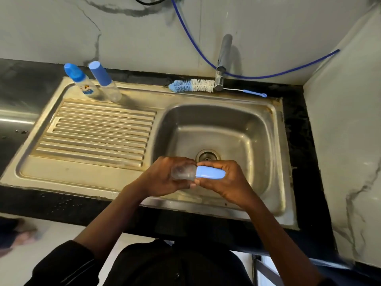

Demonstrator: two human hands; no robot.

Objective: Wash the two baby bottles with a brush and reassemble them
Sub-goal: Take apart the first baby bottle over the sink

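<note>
I hold a small clear baby bottle [183,172] sideways over the front of the sink basin [243,129]. My left hand [165,178] wraps its clear body. My right hand [224,180] grips its light blue cap [210,174]. Two more bottles stand at the back left of the drainboard: one with a printed label and blue cap [79,80], one clear with a tall blue cap [105,80]. A blue-and-white bottle brush [192,86] lies on the sink's back rim beside the tap.
A chrome tap [222,62] rises behind the basin, with a blue hose [268,76] looping along the marble wall. The ridged drainboard [97,131] lies left of the basin. A drain [207,155] sits just beyond my hands. A wall closes off the right side.
</note>
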